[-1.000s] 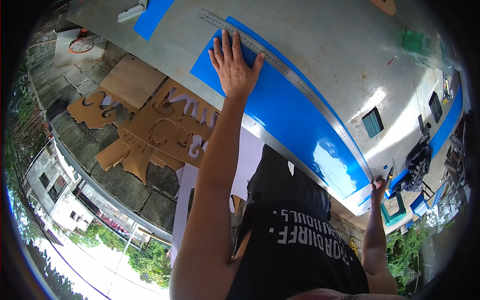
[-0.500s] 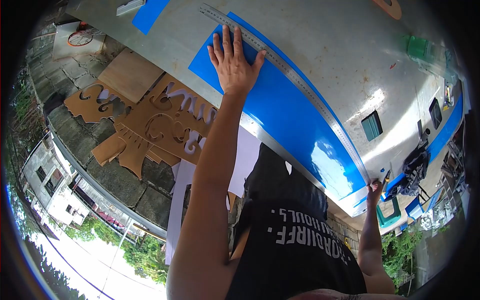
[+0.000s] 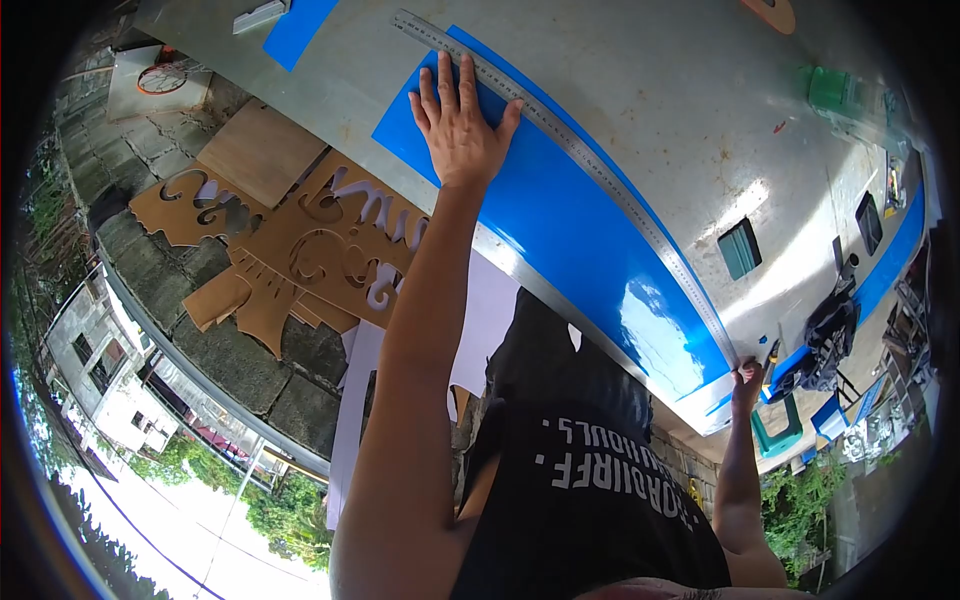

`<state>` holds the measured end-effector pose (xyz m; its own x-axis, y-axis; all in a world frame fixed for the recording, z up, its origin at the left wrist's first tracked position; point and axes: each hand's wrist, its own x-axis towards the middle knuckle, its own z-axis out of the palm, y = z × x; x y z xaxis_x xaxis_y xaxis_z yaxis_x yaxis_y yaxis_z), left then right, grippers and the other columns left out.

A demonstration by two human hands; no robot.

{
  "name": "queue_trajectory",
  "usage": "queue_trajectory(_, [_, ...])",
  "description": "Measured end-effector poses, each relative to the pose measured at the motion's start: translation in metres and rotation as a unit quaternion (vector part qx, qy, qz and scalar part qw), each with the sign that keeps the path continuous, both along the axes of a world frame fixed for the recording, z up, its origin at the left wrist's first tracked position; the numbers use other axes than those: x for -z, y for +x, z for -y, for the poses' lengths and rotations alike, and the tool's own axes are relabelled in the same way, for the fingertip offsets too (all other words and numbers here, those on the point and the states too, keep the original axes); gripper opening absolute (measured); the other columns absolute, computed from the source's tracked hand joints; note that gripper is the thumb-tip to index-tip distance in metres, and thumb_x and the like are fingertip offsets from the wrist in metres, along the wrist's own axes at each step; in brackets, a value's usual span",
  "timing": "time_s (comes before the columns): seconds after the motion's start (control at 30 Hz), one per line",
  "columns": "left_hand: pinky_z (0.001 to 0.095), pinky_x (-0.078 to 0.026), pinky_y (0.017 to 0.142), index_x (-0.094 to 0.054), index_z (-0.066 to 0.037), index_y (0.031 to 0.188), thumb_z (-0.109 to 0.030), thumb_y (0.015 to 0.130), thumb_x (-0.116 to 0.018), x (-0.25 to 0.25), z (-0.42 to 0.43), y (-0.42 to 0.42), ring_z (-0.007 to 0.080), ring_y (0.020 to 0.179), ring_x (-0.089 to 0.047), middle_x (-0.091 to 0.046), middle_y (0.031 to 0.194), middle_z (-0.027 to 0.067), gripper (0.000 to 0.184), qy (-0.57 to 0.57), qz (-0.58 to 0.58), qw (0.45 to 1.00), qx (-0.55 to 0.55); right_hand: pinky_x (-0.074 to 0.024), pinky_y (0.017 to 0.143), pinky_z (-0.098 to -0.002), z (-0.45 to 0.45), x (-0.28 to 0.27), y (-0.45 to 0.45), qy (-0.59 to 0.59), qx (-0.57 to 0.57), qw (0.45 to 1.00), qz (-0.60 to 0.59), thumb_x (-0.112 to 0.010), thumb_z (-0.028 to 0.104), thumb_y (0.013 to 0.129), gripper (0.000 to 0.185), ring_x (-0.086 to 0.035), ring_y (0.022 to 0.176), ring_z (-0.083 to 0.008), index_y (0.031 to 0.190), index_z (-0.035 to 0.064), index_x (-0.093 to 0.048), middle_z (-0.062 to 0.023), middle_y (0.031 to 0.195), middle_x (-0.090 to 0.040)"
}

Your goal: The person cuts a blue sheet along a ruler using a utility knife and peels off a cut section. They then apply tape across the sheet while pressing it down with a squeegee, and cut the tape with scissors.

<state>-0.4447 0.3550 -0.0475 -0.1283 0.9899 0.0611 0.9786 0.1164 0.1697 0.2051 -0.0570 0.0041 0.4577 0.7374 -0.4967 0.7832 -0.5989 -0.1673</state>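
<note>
My left hand lies flat on a glossy blue sheet, its fingers spread and their tips on the edge of a long steel ruler. The ruler runs along the sheet's far side, leaving a narrow blue strip beyond it. At the ruler's right end, my right hand is closed, with its fingers pinched at the ruler's tip; their exact grip is small and partly hidden. Close beside that hand is a cutter-like tool with a yellow handle.
The sheet rests on a grey metal table. Another blue piece and a metal bar lie at the far left. Brown cut-out boards are on the ground at left. Dark cloth and a green container stand at right.
My left hand, the sheet's left corner and the ruler's left end appear slightly further left, partly with a small shift of the view. My right hand stays at the ruler's right end.
</note>
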Motion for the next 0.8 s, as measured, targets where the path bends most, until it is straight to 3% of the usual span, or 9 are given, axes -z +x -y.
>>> queue_trajectory(0.2, [0.0540, -0.005, 0.130, -0.031, -0.015, 0.164, -0.072, 0.095, -0.053, 0.001, -0.001, -0.001, 0.0383, 0.159, -0.014, -0.025, 0.171, 0.0130, 0.092, -0.004, 0.025, 1.000, 0.002, -0.0482, 0.089, -0.0409, 0.008, 0.006, 0.009, -0.015, 0.006, 1.000, 0.008, -0.083, 0.001, 0.078, 0.043, -0.058, 0.098, -0.0245, 0.111, 0.0076, -0.058, -0.0079, 0.104, -0.056])
queue_trajectory(0.4, [0.0543, -0.008, 0.130, -0.035, -0.015, 0.163, -0.070, 0.096, -0.055, 0.000, -0.001, -0.001, 0.0367, 0.159, -0.017, -0.027, 0.170, 0.0124, 0.090, 0.010, 0.017, 1.000, 0.003, -0.0499, 0.089, -0.0409, 0.003, 0.002, 0.005, -0.014, 0.010, 1.000, -0.004, -0.084, 0.001, 0.079, 0.044, -0.059, 0.099, -0.0251, 0.114, 0.0073, -0.058, -0.0082, 0.105, -0.057])
queue_trajectory(0.43, [0.0543, -0.008, 0.130, -0.035, -0.015, 0.163, -0.070, 0.096, -0.055, 0.000, -0.001, -0.002, 0.0367, 0.159, -0.017, -0.027, 0.170, 0.0124, 0.090, 0.011, 0.017, 1.000, 0.001, -0.0491, 0.088, -0.0429, -0.001, -0.001, 0.000, -0.006, 0.001, 1.000, -0.003, -0.081, -0.001, 0.079, 0.037, -0.060, 0.098, -0.0267, 0.106, 0.0060, -0.057, -0.0107, 0.104, -0.056])
queue_trajectory(0.73, [0.0539, -0.007, 0.130, -0.034, -0.014, 0.163, -0.072, 0.096, -0.053, 0.002, 0.000, -0.002, 0.0372, 0.159, -0.016, -0.027, 0.170, 0.0137, 0.091, 0.012, 0.013, 1.000, 0.004, -0.0498, 0.087, -0.0424, 0.005, 0.007, 0.008, 0.013, 0.002, 1.000, -0.021, -0.082, -0.002, 0.077, 0.038, -0.061, 0.097, -0.0269, 0.105, 0.0062, -0.057, -0.0107, 0.104, -0.056])
queue_trajectory(0.8, [0.0550, -0.004, 0.130, -0.030, -0.015, 0.165, -0.074, 0.096, -0.048, 0.003, -0.001, -0.003, 0.0386, 0.159, -0.014, -0.024, 0.171, 0.0138, 0.092, 0.003, 0.022, 1.000, 0.006, -0.0497, 0.087, -0.0422, 0.003, 0.005, 0.006, 0.005, 0.002, 1.000, -0.010, -0.082, -0.002, 0.077, 0.037, -0.061, 0.097, -0.0267, 0.104, 0.0060, -0.057, -0.0105, 0.103, -0.056])
